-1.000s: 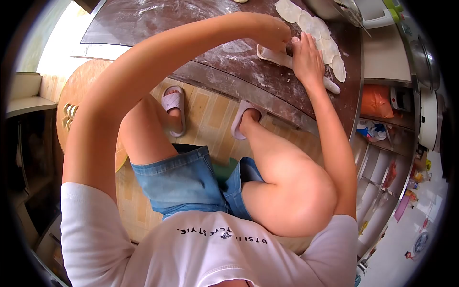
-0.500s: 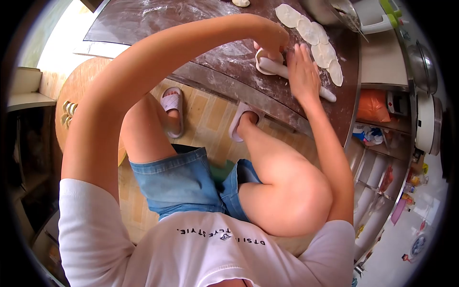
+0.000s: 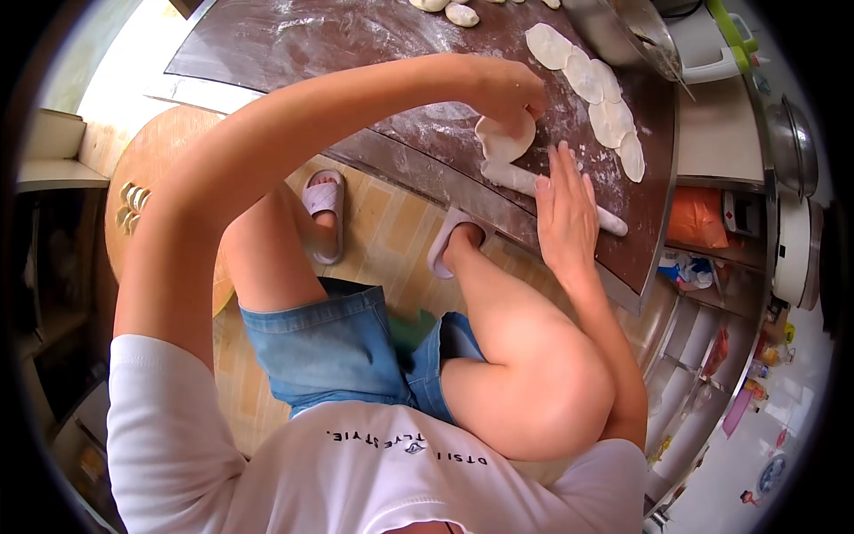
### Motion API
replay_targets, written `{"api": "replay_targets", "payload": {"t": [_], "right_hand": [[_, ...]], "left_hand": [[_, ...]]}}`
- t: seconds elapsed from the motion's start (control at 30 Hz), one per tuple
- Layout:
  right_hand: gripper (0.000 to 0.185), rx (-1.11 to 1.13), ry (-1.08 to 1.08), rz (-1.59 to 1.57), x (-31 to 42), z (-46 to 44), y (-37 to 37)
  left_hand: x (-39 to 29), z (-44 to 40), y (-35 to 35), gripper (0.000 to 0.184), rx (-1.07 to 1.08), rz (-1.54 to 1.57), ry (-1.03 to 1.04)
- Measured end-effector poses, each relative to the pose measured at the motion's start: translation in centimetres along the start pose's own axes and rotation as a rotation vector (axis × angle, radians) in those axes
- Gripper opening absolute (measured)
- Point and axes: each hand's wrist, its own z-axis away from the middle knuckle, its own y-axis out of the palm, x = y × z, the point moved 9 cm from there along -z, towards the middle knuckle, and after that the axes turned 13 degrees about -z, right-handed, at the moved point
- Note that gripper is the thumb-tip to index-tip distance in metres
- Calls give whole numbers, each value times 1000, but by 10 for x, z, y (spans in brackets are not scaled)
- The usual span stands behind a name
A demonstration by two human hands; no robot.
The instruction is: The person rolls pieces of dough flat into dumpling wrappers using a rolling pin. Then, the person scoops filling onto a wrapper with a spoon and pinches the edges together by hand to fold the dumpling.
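Note:
My left hand (image 3: 509, 96) reaches across from the left, its fingers curled at the far edge of a round dough wrapper (image 3: 503, 142). The fingertips are partly hidden behind the hand. The wrapper is thin and pale, with its left edge curling up. A white rolling pin (image 3: 511, 176) lies slantwise at the wrapper's near edge. My right hand (image 3: 569, 214) rests flat over the pin, fingers stretched out and held close together. The pin's right end (image 3: 611, 222) shows beyond that hand.
A row of overlapping rolled wrappers (image 3: 609, 111) lies on the floured brown table (image 3: 356, 36). Dough pieces (image 3: 461, 14) sit at the far edge, near a metal bowl (image 3: 614, 22). On the left, a round wooden board (image 3: 165, 142) carries several shaped dumplings (image 3: 133, 198).
The rolling pin has come toward me, from over the wrapper to its near edge. My right hand moved back with it. More of the wrapper shows below my left hand. The view has shifted slightly.

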Motion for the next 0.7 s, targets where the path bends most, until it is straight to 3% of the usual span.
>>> {"api": "replay_targets", "payload": {"t": [0.1,0.17,0.23,0.33,0.4,0.47,0.5,0.6,0.7], "right_hand": [[47,-5,-1,5,1,12,-4],[47,-32,-11,5,0,10,-4],[47,-44,-19,13,-1,10,-3],[47,-74,-17,-1,-1,8,-4],[47,-91,-23,-2,-1,9,-4],[47,-91,-24,-1,-2,9,-3],[47,-90,-22,3,-3,8,-3],[47,-96,-32,0,-1,10,-6],[47,-111,-41,4,3,11,-7]], "left_hand": [[43,26,-32,19,-166,96,-157],[96,61,-50,20,-284,-352,-373],[116,103,-78,23,-462,-530,-434],[134,124,-76,25,-259,-317,-718],[109,102,-54,19,-407,-164,-472],[71,69,-21,17,-182,400,-409],[55,60,-9,16,-81,416,-364],[57,54,-24,16,-124,-173,-253],[106,77,-54,14,-134,-434,-506]]}}
